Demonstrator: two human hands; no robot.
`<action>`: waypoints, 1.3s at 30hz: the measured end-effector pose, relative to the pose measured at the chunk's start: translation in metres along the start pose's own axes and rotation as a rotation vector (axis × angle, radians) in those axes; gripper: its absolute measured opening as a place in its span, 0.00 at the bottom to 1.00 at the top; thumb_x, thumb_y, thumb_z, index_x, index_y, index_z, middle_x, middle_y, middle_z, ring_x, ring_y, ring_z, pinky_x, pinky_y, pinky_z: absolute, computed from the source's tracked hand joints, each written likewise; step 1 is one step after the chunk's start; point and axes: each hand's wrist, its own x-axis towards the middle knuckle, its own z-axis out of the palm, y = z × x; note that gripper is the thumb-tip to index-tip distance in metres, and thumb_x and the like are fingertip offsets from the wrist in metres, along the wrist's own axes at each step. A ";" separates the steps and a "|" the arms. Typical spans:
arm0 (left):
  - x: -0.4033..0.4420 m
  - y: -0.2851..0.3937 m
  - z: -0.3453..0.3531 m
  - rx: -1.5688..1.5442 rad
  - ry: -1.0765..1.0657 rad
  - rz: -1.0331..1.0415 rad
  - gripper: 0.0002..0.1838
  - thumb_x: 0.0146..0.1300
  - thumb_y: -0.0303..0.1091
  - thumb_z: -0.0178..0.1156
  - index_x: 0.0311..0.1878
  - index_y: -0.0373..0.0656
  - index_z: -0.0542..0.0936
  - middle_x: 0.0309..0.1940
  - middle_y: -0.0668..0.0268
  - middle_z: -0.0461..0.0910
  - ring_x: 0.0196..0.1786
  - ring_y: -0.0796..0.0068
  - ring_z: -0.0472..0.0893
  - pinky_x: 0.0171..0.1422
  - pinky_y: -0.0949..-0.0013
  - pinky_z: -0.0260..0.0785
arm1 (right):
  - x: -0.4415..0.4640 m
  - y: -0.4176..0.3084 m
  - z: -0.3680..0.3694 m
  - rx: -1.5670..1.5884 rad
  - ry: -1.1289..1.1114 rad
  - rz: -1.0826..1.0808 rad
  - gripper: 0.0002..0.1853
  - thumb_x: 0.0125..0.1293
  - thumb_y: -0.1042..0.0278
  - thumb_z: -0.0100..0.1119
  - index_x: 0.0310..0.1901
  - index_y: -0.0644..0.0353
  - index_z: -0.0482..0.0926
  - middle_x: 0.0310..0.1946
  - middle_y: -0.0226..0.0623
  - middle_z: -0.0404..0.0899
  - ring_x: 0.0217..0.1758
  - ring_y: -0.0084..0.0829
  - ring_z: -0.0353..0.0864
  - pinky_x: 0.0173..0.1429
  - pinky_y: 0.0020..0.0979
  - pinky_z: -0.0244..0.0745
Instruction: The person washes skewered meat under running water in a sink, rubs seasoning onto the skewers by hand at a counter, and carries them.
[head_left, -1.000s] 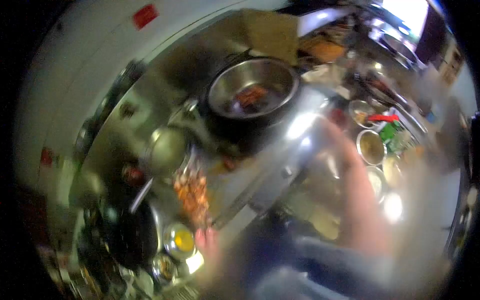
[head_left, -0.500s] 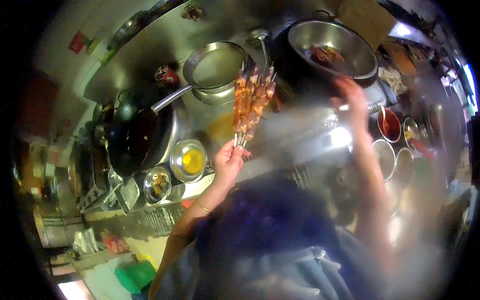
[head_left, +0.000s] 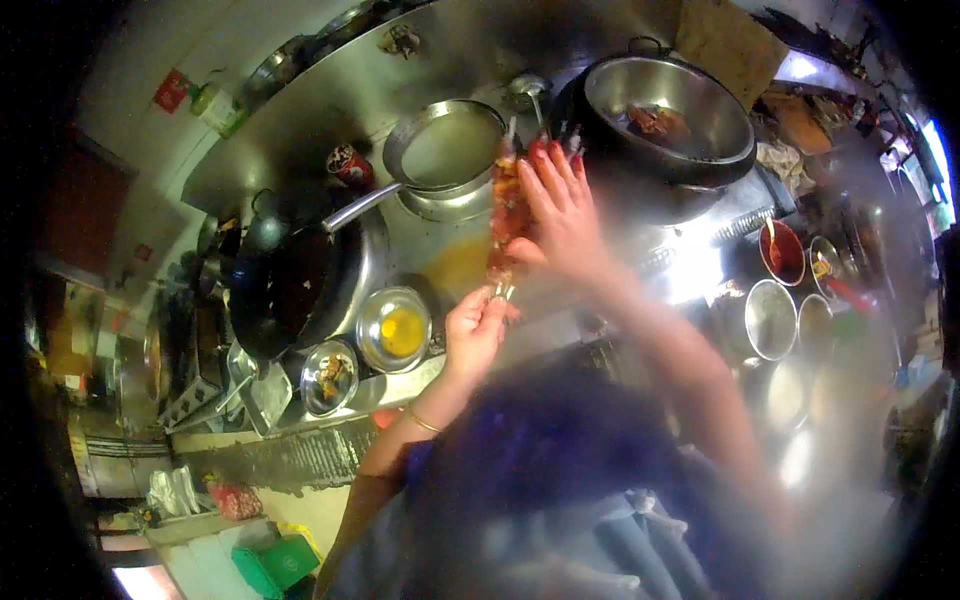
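Observation:
A bunch of meat skewers (head_left: 505, 200) stands upright in front of me, its stick ends pinched at the bottom by my left hand (head_left: 477, 325). My right hand (head_left: 565, 213) lies over the right side of the bunch, fingers stretched out and pointing up, palm turned to the meat. It covers most of the skewers; only the left one and a few tips at the top show. Just behind the skewers is a pan of cloudy liquid (head_left: 445, 150) with a long handle. To the upper right stands a large metal pot (head_left: 715, 120) with some dark reddish food at its bottom.
A black wok (head_left: 265, 290) sits at left. Near the counter's front edge are a bowl with yellow liquid (head_left: 375, 345) and a bowl with brown bits (head_left: 318, 395). A ladle (head_left: 537, 105) rests behind. Red sauce (head_left: 780, 250) and several containers stand at right.
My right hand has moved left from beside the large pot onto the skewers. My left hand still grips the sticks. The view has shifted slightly.

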 end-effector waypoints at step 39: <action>-0.022 -0.009 0.004 -0.062 0.128 0.198 0.08 0.67 0.30 0.50 0.35 0.40 0.77 0.23 0.76 0.74 0.19 0.93 0.62 0.22 0.84 0.53 | 0.014 -0.018 0.001 0.255 0.050 0.013 0.40 0.45 0.45 0.63 0.58 0.61 0.66 0.56 0.49 0.65 0.61 0.48 0.62 0.67 0.49 0.52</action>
